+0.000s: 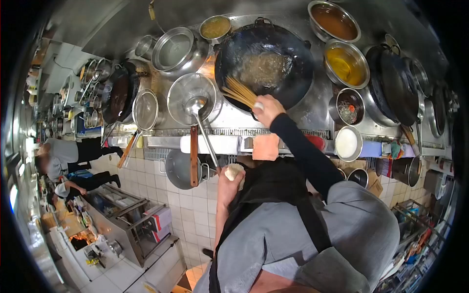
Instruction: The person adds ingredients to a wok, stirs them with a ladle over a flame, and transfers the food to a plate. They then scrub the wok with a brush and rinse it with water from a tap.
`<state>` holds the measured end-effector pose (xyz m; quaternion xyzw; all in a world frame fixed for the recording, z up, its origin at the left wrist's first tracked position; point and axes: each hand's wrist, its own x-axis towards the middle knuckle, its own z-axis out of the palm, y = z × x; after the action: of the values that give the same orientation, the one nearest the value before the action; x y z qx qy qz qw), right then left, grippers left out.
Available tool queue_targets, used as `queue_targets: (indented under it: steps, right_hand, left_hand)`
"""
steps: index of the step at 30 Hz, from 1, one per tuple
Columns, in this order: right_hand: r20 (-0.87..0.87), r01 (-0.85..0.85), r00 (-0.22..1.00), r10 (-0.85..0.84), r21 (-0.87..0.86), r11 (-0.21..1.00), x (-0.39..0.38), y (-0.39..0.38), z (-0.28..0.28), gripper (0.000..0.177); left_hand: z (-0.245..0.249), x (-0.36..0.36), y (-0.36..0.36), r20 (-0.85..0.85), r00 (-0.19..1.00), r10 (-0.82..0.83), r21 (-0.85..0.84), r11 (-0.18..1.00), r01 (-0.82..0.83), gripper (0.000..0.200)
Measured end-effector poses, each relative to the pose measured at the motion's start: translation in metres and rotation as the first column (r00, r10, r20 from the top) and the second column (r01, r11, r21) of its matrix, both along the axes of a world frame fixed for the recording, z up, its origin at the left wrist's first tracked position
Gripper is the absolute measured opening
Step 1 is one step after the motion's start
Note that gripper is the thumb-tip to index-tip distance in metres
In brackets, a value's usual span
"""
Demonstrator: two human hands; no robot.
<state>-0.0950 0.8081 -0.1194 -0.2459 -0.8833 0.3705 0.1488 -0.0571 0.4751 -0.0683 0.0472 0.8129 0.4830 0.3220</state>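
Observation:
My right hand (269, 111) is closed round the bound end of a bamboo wok brush (238, 91). The brush's splayed bristles reach into the near left side of a large black wok (298, 73), which has some murky liquid in its bottom. Lower down, in front of the counter, my left hand (227, 188) is wrapped round the handle end of a metal ladle (207, 139). A pale, whitish bit shows at the top of that fist; I cannot make out what it is. The ladle's bowl rests over a round mesh strainer (178, 93) with a wooden handle.
Left of the wok stand a steel pot (161, 49) and a second strainer (145, 110). To the right are bowls of brown liquid (334, 22), yellow oil (346, 66) and white powder (348, 143). An orange cloth (265, 147) hangs at the counter's edge. Two people are at far left.

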Motion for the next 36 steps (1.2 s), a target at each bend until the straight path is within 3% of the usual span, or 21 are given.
queue_targets:
  steps: [2,3,4,5,6,9,11,13,16,17,18,19,20,23,25,27,29,30,31,33,36]
  right_hand:
    - [0.263,-0.078,0.963,0.06,0.058,0.995,-0.003,0.033,0.042,0.024]
    - [0.302,-0.063,0.953,0.034,0.086,0.994,-0.024,0.061,0.046,0.024]
    - [0.159,0.048,0.985,-0.064,0.103,0.993,-0.054,0.093,0.011,0.026]
    - [0.083,0.027,0.996,-0.023,-0.041,0.999,-0.075,0.123,-0.005,0.025]
    - [-0.106,0.159,0.981,-0.164,-0.053,0.986,-0.09,0.123,-0.01,0.024]
    - [-0.075,0.187,0.979,-0.188,-0.014,0.982,-0.094,0.066,-0.015,0.022]
    - [-0.107,0.074,0.992,-0.069,0.049,0.996,-0.054,0.021,-0.009,0.022]
    - [-0.082,-0.019,0.996,0.017,-0.024,1.0,0.002,-0.007,0.018,0.023]
    - [0.207,-0.07,0.977,0.044,0.118,0.991,-0.007,0.032,0.039,0.023]
    - [0.215,-0.036,0.977,0.001,0.159,0.987,-0.039,0.063,0.007,0.025]
    - [0.005,0.099,0.995,-0.099,0.03,0.995,-0.063,0.089,-0.007,0.024]
    - [-0.098,0.129,0.987,-0.126,0.025,0.991,-0.087,0.108,-0.013,0.022]
    - [-0.27,0.272,0.923,-0.275,-0.05,0.961,-0.097,0.099,-0.005,0.02]
    - [-0.055,0.177,0.982,-0.178,-0.025,0.984,-0.084,0.045,0.005,0.024]
    - [-0.127,0.024,0.991,-0.035,-0.088,0.996,-0.04,0.013,-0.003,0.026]
    - [-0.151,0.052,0.987,-0.049,0.017,0.998,-0.002,-0.005,-0.004,0.024]
    - [0.197,-0.079,0.979,0.061,0.086,0.993,-0.019,0.037,0.028,0.022]
    - [0.166,0.019,0.985,-0.038,0.118,0.993,-0.044,0.06,0.017,0.023]
    - [0.039,0.114,0.993,-0.113,-0.031,0.993,-0.069,0.083,0.011,0.024]
    - [-0.214,0.281,0.931,-0.297,-0.1,0.954,-0.105,0.097,0.004,0.028]
    - [-0.154,0.156,0.975,-0.159,-0.031,0.987,-0.095,0.054,-0.013,0.024]
  left_hand:
    - [0.012,-0.003,0.001,0.038,0.998,0.057,0.058,0.997,-0.059,0.039]
    - [0.017,0.0,0.0,0.07,0.993,0.1,0.09,0.99,-0.106,0.038]
    - [0.004,-0.002,-0.008,0.067,0.995,0.079,0.118,0.989,-0.087,0.037]
    - [0.004,-0.002,-0.009,0.068,0.995,0.074,0.106,0.991,-0.081,0.037]
    - [0.004,-0.004,-0.008,0.066,0.996,0.067,0.098,0.992,-0.073,0.037]
    - [0.001,-0.004,-0.006,0.049,0.997,0.052,0.083,0.995,-0.056,0.034]
    - [-0.003,-0.007,-0.004,0.004,1.0,0.03,0.06,0.998,-0.03,0.033]
    - [0.0,-0.008,-0.005,0.058,0.998,0.037,0.131,0.99,-0.044,0.03]
    - [0.006,-0.006,-0.006,0.13,0.989,0.071,0.204,0.974,-0.097,0.025]
    - [0.008,-0.004,-0.009,0.128,0.99,0.059,0.16,0.984,-0.08,0.025]
    - [0.011,-0.006,-0.008,0.12,0.992,0.044,0.122,0.991,-0.058,0.024]
    - [0.013,-0.009,-0.006,0.109,0.994,0.024,0.09,0.995,-0.034,0.024]
    - [0.002,-0.011,-0.011,0.105,0.994,0.0,0.101,0.995,-0.01,0.028]
    - [0.001,-0.013,-0.008,0.061,0.998,-0.009,0.051,0.999,0.006,0.032]
    - [-0.003,-0.014,-0.009,0.126,0.992,0.021,0.099,0.994,-0.034,0.037]
    - [0.005,-0.014,-0.004,0.134,0.989,0.067,0.119,0.989,-0.083,0.036]
    - [-0.004,-0.017,-0.012,0.16,0.986,0.051,0.146,0.986,-0.074,0.035]
    - [-0.004,-0.018,-0.015,0.173,0.984,0.039,0.125,0.99,-0.061,0.035]
    - [-0.004,-0.017,-0.017,0.181,0.983,0.025,0.107,0.993,-0.045,0.034]
    - [-0.007,-0.014,-0.015,0.152,0.988,0.031,0.09,0.995,-0.045,0.035]
    - [-0.022,-0.022,-0.016,0.149,0.989,-0.008,0.085,0.996,-0.005,0.04]
